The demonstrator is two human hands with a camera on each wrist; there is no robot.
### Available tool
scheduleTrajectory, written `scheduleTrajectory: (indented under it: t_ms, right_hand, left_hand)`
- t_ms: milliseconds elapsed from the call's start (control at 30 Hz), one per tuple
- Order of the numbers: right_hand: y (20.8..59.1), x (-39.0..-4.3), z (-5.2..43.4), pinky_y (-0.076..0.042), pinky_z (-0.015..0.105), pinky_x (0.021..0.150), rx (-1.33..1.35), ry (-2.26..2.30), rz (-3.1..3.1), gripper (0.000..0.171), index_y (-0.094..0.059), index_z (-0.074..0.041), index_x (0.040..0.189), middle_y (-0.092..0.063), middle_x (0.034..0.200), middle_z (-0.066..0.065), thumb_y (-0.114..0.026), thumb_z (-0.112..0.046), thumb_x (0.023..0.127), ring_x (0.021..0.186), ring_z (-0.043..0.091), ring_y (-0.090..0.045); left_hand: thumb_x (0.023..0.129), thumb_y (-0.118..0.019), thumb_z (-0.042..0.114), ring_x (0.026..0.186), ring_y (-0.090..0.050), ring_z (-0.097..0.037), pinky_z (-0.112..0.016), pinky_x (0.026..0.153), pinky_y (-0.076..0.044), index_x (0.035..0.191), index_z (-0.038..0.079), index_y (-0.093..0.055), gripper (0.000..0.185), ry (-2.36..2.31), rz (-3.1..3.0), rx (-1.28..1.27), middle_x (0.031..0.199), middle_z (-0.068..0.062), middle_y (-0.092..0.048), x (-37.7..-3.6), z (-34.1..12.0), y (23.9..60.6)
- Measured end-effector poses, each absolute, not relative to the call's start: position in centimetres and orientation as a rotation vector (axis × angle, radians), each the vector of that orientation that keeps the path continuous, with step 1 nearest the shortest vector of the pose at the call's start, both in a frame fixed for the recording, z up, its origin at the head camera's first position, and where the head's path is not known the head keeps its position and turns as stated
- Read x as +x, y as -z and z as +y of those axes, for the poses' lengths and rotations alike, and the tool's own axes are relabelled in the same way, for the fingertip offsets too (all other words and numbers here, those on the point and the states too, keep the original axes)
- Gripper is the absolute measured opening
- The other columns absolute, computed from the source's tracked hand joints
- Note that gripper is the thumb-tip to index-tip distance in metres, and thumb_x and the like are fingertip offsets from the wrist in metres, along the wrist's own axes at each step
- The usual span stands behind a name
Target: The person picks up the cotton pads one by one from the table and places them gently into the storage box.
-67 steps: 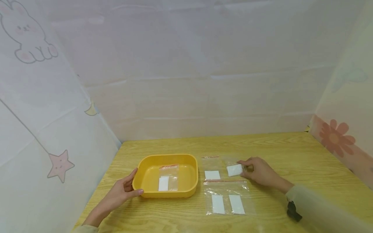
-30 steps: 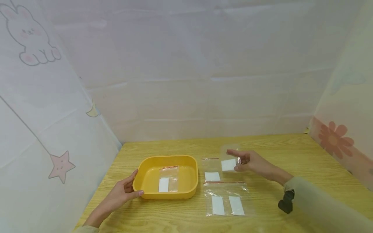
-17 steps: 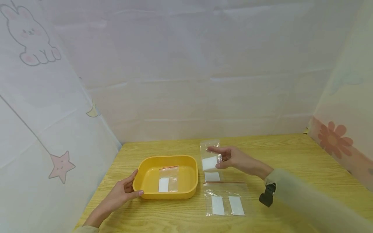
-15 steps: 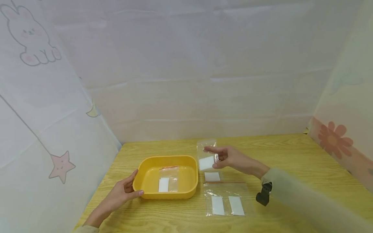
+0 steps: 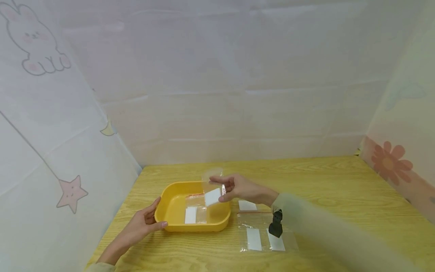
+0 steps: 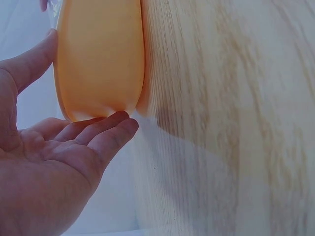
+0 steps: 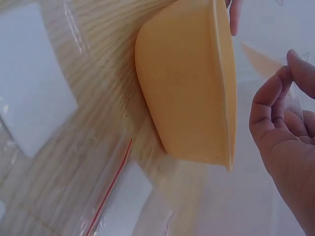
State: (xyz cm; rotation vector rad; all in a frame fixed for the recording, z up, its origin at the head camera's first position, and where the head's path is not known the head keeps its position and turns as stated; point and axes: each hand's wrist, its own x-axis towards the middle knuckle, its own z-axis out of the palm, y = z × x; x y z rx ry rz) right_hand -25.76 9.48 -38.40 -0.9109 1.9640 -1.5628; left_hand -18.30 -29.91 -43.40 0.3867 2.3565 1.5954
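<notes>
My right hand pinches a clear zip bag with a white flat piece in it, above the right side of a yellow plastic tub. The right wrist view shows thumb and index finger meeting on the clear film. Inside the tub lies another zip bag with a red seal and a white piece. My left hand holds the tub's left end, thumb at the front rim and fingers along the end wall.
Right of the tub, a larger red-sealed zip bag with two white pieces lies on the wooden table. Behind it is another bag with a white piece, partly covered by the right arm. Pale patterned sheets stand around the table.
My right hand has picked its zip bag off the table and carried it leftward, past the lying bags, to above the tub. The left hand and tub stay in place.
</notes>
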Motion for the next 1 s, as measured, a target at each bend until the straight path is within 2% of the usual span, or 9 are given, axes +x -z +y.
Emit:
scheduleTrajectory:
  t_ms: [333, 433, 567, 667, 733, 767, 800, 933, 1000]
  right_hand:
    - [39.8, -25.6, 4.4, -0.039, 0.035, 0.076, -0.832, 1.521, 1.915, 0.078, -0.044, -0.007, 0.161, -0.049, 0.16, 0.012, -0.079, 0.0, 0.092, 0.073, 0.016, -0.037]
    - [40.0, -25.4, 3.2, -0.046, 0.029, 0.083, -0.81, 1.476, 1.974, 0.075, -0.048, -0.006, 0.158, -0.054, 0.156, 0.01, -0.081, -0.001, 0.091, 0.083, 0.011, -0.05]
    - [40.5, -25.2, 1.8, -0.051, 0.024, 0.089, -0.77, 1.456, 2.015, 0.074, -0.052, -0.004, 0.156, -0.06, 0.15, 0.01, -0.083, 0.0, 0.088, 0.103, 0.015, -0.061]
    - [41.0, -25.0, 1.1, -0.055, 0.025, 0.085, -0.742, 1.481, 1.996, 0.075, -0.052, 0.0, 0.155, -0.059, 0.15, 0.014, -0.082, 0.004, 0.087, 0.122, 0.024, -0.061]
    - [41.2, -24.9, 0.7, -0.057, 0.025, 0.083, -0.716, 1.491, 1.991, 0.075, -0.051, 0.003, 0.154, -0.058, 0.151, 0.016, -0.082, 0.006, 0.086, 0.135, 0.026, -0.055]
    - [41.3, -24.9, 0.6, -0.058, 0.025, 0.081, -0.7, 1.498, 1.984, 0.075, -0.05, 0.004, 0.154, -0.057, 0.151, 0.017, -0.082, 0.007, 0.086, 0.135, 0.027, -0.056]
    - [41.4, -24.8, 0.5, -0.059, 0.025, 0.077, -0.682, 1.501, 1.978, 0.076, -0.049, 0.005, 0.154, -0.056, 0.152, 0.018, -0.082, 0.008, 0.085, 0.125, 0.027, -0.062]
    - [41.6, -24.7, 0.2, -0.06, 0.026, 0.07, -0.605, 1.516, 1.967, 0.077, -0.048, 0.009, 0.153, -0.053, 0.154, 0.022, -0.08, 0.014, 0.083, 0.108, 0.021, -0.066]
    - [41.8, -24.6, 0.1, -0.062, 0.027, 0.071, -0.575, 1.515, 1.978, 0.077, -0.049, 0.01, 0.152, -0.051, 0.155, 0.022, -0.08, 0.016, 0.082, 0.112, 0.02, -0.064]
  left_hand:
    - [0.1, -0.076, 0.017, 0.141, -0.046, -0.048, -0.032, 0.099, -0.056, 0.166, -0.005, -0.008, 0.097, -1.593, 2.345, 0.353, 0.164, -0.035, -0.023, -18.0, -29.8, 43.2]
    - [0.101, -0.076, 0.016, 0.141, -0.046, -0.048, -0.032, 0.099, -0.056, 0.166, -0.006, -0.008, 0.097, -1.59, 2.352, 0.368, 0.164, -0.035, -0.022, -18.0, -29.8, 43.0]
    - [0.101, -0.075, 0.017, 0.14, -0.048, -0.048, -0.032, 0.098, -0.056, 0.166, -0.006, -0.008, 0.096, -1.585, 2.359, 0.377, 0.164, -0.035, -0.023, -17.9, -29.8, 42.9]
    - [0.101, -0.075, 0.016, 0.139, -0.048, -0.048, -0.032, 0.098, -0.056, 0.166, -0.005, -0.008, 0.096, -1.587, 2.358, 0.359, 0.163, -0.035, -0.025, -17.8, -29.9, 43.0]
    - [0.101, -0.075, 0.016, 0.14, -0.048, -0.048, -0.032, 0.098, -0.056, 0.166, -0.005, -0.008, 0.096, -1.586, 2.357, 0.354, 0.163, -0.035, -0.025, -17.8, -29.9, 43.0]
    - [0.101, -0.075, 0.016, 0.14, -0.048, -0.048, -0.032, 0.098, -0.056, 0.166, -0.005, -0.008, 0.096, -1.586, 2.356, 0.352, 0.163, -0.035, -0.024, -17.8, -29.9, 43.1]
    - [0.101, -0.075, 0.016, 0.14, -0.048, -0.048, -0.032, 0.098, -0.056, 0.166, -0.005, -0.008, 0.096, -1.591, 2.354, 0.345, 0.163, -0.035, -0.025, -17.8, -29.9, 43.1]
    - [0.101, -0.075, 0.015, 0.139, -0.049, -0.047, -0.033, 0.097, -0.057, 0.166, -0.005, -0.008, 0.095, -1.603, 2.341, 0.36, 0.162, -0.036, -0.025, -17.8, -29.8, 43.1]
    - [0.101, -0.075, 0.015, 0.138, -0.05, -0.048, -0.033, 0.097, -0.058, 0.166, -0.005, -0.008, 0.095, -1.607, 2.335, 0.373, 0.162, -0.037, -0.025, -17.8, -29.8, 43.1]
